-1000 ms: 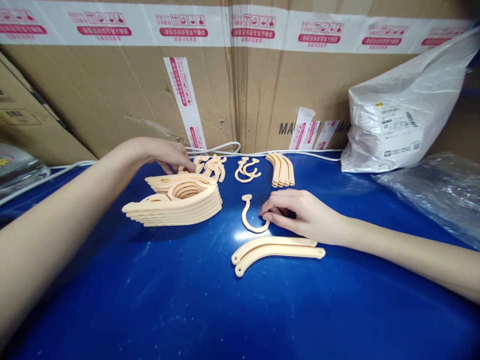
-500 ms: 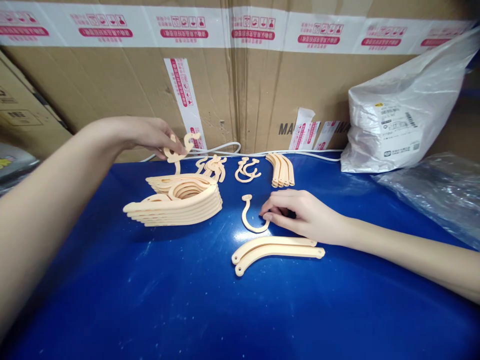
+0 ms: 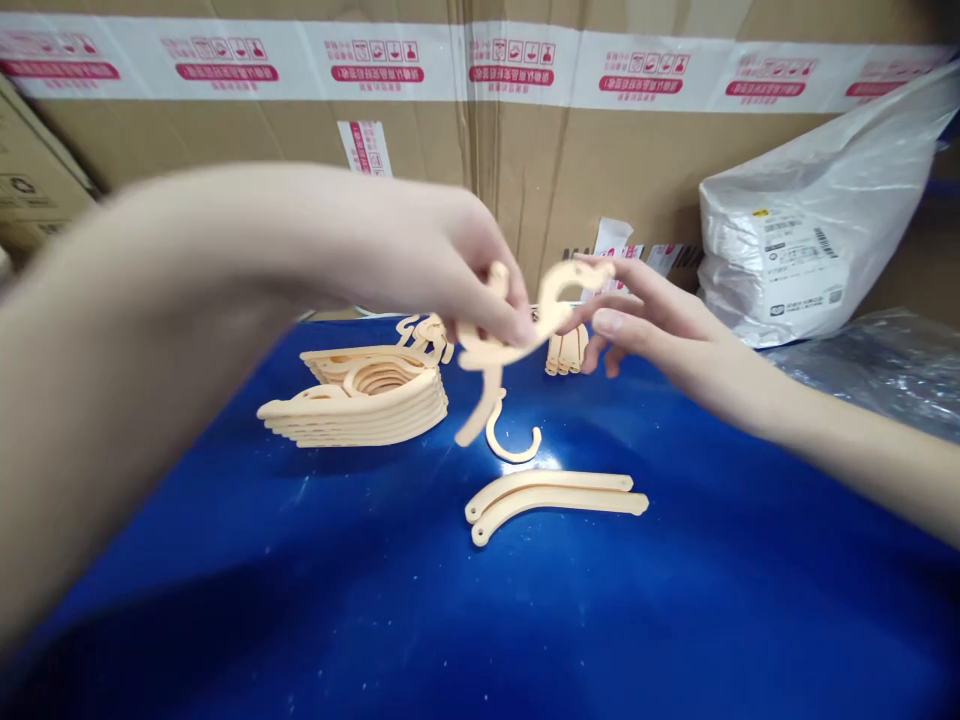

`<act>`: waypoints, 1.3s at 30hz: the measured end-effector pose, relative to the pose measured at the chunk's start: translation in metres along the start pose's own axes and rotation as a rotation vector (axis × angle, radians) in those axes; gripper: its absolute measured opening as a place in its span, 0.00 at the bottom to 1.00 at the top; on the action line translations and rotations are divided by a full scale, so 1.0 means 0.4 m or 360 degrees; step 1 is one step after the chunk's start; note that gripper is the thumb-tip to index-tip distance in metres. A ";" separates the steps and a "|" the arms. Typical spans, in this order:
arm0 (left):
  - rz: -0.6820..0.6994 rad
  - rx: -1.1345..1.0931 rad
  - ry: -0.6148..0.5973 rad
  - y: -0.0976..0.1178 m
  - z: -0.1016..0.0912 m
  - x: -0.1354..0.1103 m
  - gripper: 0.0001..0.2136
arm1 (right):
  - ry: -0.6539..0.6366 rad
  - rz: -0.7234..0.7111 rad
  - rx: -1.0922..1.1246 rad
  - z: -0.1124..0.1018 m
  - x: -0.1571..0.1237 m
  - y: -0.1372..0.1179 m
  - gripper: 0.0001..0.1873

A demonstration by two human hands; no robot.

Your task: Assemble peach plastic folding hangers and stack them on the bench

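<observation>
My left hand, closed in a pinch, holds a cream plastic hanger piece with curved, hooked ends above the table. One curved strip of it hangs down below the fingers; part of the piece is hidden behind them. My right hand has its fingers apart at the piece's right end, and whether they touch it I cannot tell. Below the hands lies a cream hanger hook on the blue table. Closer to me, two curved hanger arms rest side by side.
On the left sits a stack of folded cream hangers. Behind are small curved pieces and several short arms. A cardboard box stands along the back, with a white plastic bag and clear film at right.
My left hand has brought the curved piece rightward from above the hanger stack, closer to me. My right hand has left the hook on the table, risen towards the piece and spread its fingers.
</observation>
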State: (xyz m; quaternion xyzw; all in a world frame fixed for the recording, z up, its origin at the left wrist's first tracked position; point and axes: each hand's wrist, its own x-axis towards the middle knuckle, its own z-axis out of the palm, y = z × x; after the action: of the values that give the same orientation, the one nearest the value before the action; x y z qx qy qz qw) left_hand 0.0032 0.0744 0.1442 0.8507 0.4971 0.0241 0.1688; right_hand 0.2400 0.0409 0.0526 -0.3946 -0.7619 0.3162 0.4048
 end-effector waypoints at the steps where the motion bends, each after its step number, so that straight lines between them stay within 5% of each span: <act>1: 0.0109 0.0046 -0.0168 0.027 0.029 0.022 0.18 | -0.0005 0.0068 0.0040 -0.007 -0.004 0.002 0.27; 9: 0.0647 0.0094 -0.0615 0.107 0.140 0.202 0.07 | -0.0054 0.0431 0.0067 -0.071 -0.057 0.084 0.14; 13: 0.0661 0.0210 -0.0555 0.140 0.165 0.225 0.14 | -0.0211 0.0557 -0.0005 -0.137 -0.062 0.106 0.11; 16: 0.0685 0.0259 -0.0252 0.142 0.173 0.188 0.22 | -0.0295 0.0589 -0.0095 -0.183 -0.063 0.109 0.10; 18: 0.0693 0.0236 -0.0048 0.127 0.179 0.144 0.17 | -0.0318 0.0574 -0.0112 -0.192 -0.065 0.110 0.10; 24: 0.0669 0.0494 0.0459 0.060 0.243 -0.002 0.09 | -0.0287 0.0357 -0.0095 -0.108 -0.079 0.116 0.13; 31: 0.0822 0.0624 0.0439 0.010 0.318 -0.100 0.19 | -0.0172 -0.0274 -0.0720 -0.022 -0.071 0.122 0.11; 39: 0.0857 0.0450 0.0432 -0.026 0.342 -0.103 0.18 | -0.0270 -0.0256 -0.0773 -0.013 -0.068 0.148 0.12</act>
State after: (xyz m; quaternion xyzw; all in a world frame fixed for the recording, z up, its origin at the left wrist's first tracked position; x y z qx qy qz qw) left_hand 0.0022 0.0077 0.0174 0.9556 0.2709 0.1117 -0.0312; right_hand 0.2745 0.0472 -0.0023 -0.3906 -0.8755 0.1228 0.2567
